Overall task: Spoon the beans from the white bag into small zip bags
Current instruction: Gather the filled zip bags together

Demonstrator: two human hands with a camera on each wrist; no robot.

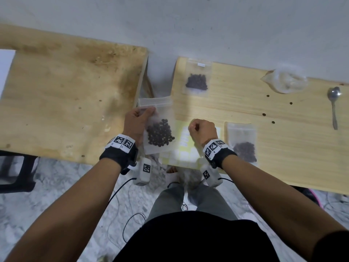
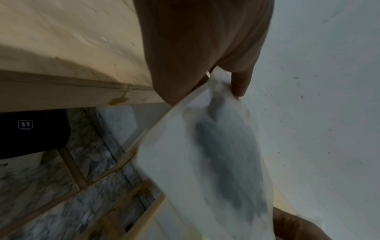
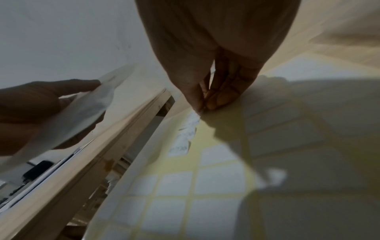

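Observation:
My left hand [image 1: 145, 113] pinches the upper part of a small clear zip bag [image 1: 160, 133] with a clump of dark beans in its bottom. It holds the bag over the gap between the two wooden tables. The left wrist view shows that bag [image 2: 226, 154] hanging blurred below the fingers. My right hand [image 1: 194, 125] is curled over a yellow sheet of white labels [image 1: 181, 148]. Its thumb and fingertips [image 3: 213, 100] pinch the corner of one label [image 3: 193, 120]. The crumpled, see-through plastic bag [image 1: 285, 80] and a metal spoon [image 1: 333, 103] lie far right, away from both hands.
Two more zip bags with beans lie on the right table, one at the back [image 1: 197, 80] and one beside my right wrist [image 1: 243, 146]. A few stray beans [image 1: 264, 114] dot that table. The left table [image 1: 66, 91] is bare stained wood.

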